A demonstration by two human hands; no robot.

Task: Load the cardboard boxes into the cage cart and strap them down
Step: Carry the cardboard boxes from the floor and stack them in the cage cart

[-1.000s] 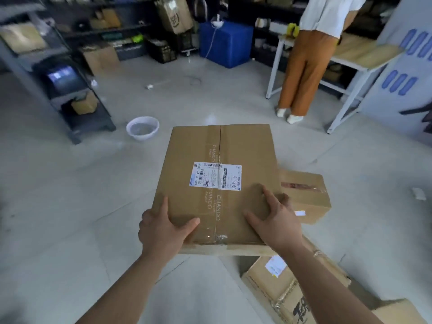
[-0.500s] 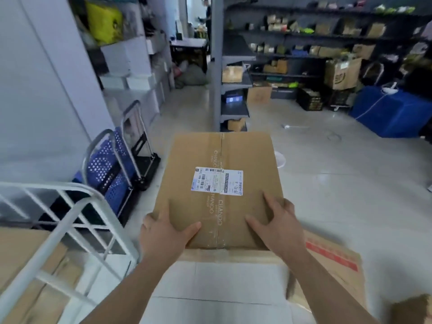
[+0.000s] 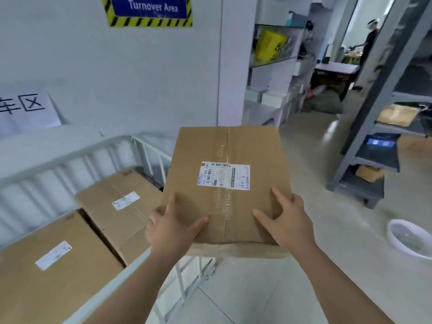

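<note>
The step in hand is loading. A box (image 3: 224, 183) is carried in the air just beside the right end of the cart (image 3: 70, 157), not yet over it. The left hand (image 3: 173, 228) grips the box's near left corner, thumb flat on the top face and fingers curled round the side edge. The right hand (image 3: 287, 220) grips the near right corner the same way, thumb on top and fingers wrapped round the side. The box is about level, taped along its middle, with a white label (image 3: 223, 176) facing up.

Two boxes already lie flat inside the cart, side by side with a thin dark gap between them: the near box (image 3: 53, 265) and the far box (image 3: 117, 202). Both have their labels up, and their tops sit below the white rail.

The next move, as I judge it, calls for swinging the box left over the rail and lowering it in. Any free room on the cart's floor is hidden, so the box may have to go on top of the far box. The fingers on the sides must slip out without being caught against the bars. No strap shows, so strapping looks like a later step.

A white bowl (image 3: 411, 237) sits on the floor (image 3: 327, 265) at right, with a grey shelf (image 3: 374, 146) beyond it.
</note>
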